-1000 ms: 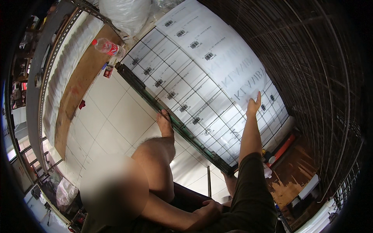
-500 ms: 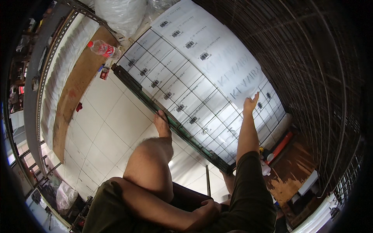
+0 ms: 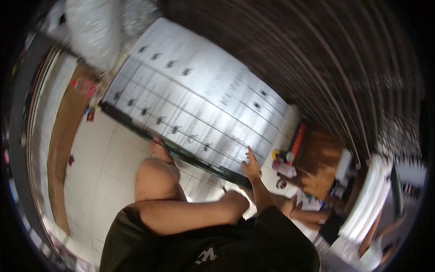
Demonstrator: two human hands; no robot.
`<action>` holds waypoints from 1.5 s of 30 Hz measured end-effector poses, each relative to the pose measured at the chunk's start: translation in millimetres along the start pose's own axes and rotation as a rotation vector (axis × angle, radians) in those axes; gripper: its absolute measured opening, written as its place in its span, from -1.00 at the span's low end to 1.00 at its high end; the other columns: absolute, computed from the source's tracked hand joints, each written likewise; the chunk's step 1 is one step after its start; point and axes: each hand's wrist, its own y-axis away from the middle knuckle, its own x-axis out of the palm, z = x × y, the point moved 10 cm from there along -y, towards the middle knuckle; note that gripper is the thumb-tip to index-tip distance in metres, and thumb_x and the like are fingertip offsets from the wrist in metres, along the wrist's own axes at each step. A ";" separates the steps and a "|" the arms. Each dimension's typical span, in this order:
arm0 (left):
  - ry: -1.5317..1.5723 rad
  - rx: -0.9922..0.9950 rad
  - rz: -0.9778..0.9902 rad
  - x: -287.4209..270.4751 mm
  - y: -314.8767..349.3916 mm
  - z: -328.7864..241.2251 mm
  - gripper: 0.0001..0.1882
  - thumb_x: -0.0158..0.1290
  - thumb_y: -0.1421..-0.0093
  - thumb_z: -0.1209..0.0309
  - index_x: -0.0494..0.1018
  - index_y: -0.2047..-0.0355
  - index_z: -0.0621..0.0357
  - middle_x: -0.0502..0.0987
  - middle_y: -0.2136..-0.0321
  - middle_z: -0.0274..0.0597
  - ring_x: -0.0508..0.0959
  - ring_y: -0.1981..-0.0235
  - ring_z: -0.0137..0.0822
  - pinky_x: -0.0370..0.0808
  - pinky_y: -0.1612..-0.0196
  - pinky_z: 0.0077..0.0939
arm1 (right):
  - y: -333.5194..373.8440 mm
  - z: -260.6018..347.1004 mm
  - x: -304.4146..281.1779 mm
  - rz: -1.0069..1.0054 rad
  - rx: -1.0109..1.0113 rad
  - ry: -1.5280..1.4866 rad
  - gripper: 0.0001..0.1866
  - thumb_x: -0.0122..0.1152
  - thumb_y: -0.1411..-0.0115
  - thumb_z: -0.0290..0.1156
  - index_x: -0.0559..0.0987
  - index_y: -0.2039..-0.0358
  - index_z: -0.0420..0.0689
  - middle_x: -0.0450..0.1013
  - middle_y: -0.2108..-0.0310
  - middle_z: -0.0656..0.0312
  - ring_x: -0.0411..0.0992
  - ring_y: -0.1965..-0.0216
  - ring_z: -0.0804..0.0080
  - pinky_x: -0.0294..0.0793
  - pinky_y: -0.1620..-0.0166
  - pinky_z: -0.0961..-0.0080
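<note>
A broad, flat surface of white printed sheeting (image 3: 213, 68) with dark lines crossing it in a grid lies before me. Along its near side runs a dark green edge bar (image 3: 181, 156). My right hand (image 3: 250, 164) reaches over the near right corner of this surface, fingers apart and nothing in them; whether it touches the sheeting is unclear. Across my lap lies my left forearm, with my left hand (image 3: 234, 203) near its right end. The fingers of that hand are blurred and cannot be made out. My bare foot (image 3: 159, 149) is beside the edge bar.
A red-capped plastic bottle (image 3: 84, 87) stands at the far left, by bulky clear plastic bags (image 3: 95, 31). Dark wire mesh (image 3: 308, 59) rises on the right. Beyond the corner are a torn brown board (image 3: 321, 170) and a red bar (image 3: 297, 143). Another person (image 3: 371, 256) is at the lower right.
My right hand has drawn back from over the sheeting toward its near right corner. The left hand has shifted up in view. The view has turned right, bringing another person in.
</note>
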 end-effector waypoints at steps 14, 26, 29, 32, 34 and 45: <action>-0.105 -0.178 -0.083 -8.2 -15.2 11.2 -0.29 0.24 0.10 -0.20 0.46 0.24 0.23 0.59 0.39 -0.04 0.59 0.29 -0.10 0.50 0.23 -0.30 | 366.5 82.5 -427.0 -1.468 -0.395 0.334 -0.50 0.23 0.12 -0.55 0.50 0.06 -0.23 0.48 0.11 0.02 0.43 0.10 0.04 0.34 0.01 0.22; 0.010 -0.251 -0.347 8.7 20.1 37.2 -0.35 0.27 0.06 -0.12 0.50 0.16 0.16 0.59 0.36 -0.13 0.60 0.29 -0.16 0.49 0.19 -0.35 | 481.3 -160.1 -712.8 -1.685 0.117 -0.044 -0.26 0.45 0.08 -0.26 0.40 -0.13 -0.18 0.41 0.02 -0.06 0.40 -0.02 0.07 0.40 -0.05 0.25; -0.068 -0.154 -0.463 -5.7 30.6 13.4 -0.39 0.30 0.04 -0.03 0.50 0.14 0.18 0.58 0.37 -0.14 0.58 0.39 -0.25 0.50 0.29 -0.40 | 452.5 -153.8 -719.3 -1.537 -0.104 -0.396 -0.73 0.23 -0.18 -0.38 0.55 0.10 -0.14 0.50 0.25 0.18 0.52 0.32 0.50 0.50 0.49 0.59; -0.152 -0.058 -0.584 -18.9 42.3 -29.9 -0.43 0.32 0.04 0.04 0.51 0.13 0.17 0.57 0.34 -0.14 0.57 0.48 -0.30 0.51 0.36 -0.43 | 457.7 -95.6 -725.5 -1.585 -0.336 -0.221 -0.83 0.10 -0.28 -0.43 0.51 0.13 -0.12 0.41 0.10 0.25 0.47 0.32 0.59 0.50 0.46 0.60; -0.253 -0.018 -0.682 -45.6 53.1 -89.1 -0.42 0.33 0.07 0.07 0.51 0.12 0.15 0.56 0.29 -0.09 0.56 0.44 -0.19 0.52 0.31 -0.35 | 473.3 -18.4 -718.5 -1.568 -0.510 -0.108 -0.84 0.04 -0.31 -0.46 0.49 0.13 -0.14 0.41 0.11 0.26 0.43 0.34 0.63 0.50 0.43 0.61; -0.528 0.781 -1.273 -200.4 167.7 -418.0 -0.14 0.31 0.07 0.04 0.26 -0.20 0.10 0.36 -0.08 0.03 0.33 -0.13 -0.02 0.25 -0.19 -0.18 | 508.5 287.9 -628.0 -0.898 -1.061 -0.160 -0.75 -0.17 -0.06 -0.39 0.44 0.41 -0.29 0.48 0.10 -0.05 0.42 0.14 0.36 0.36 0.04 0.54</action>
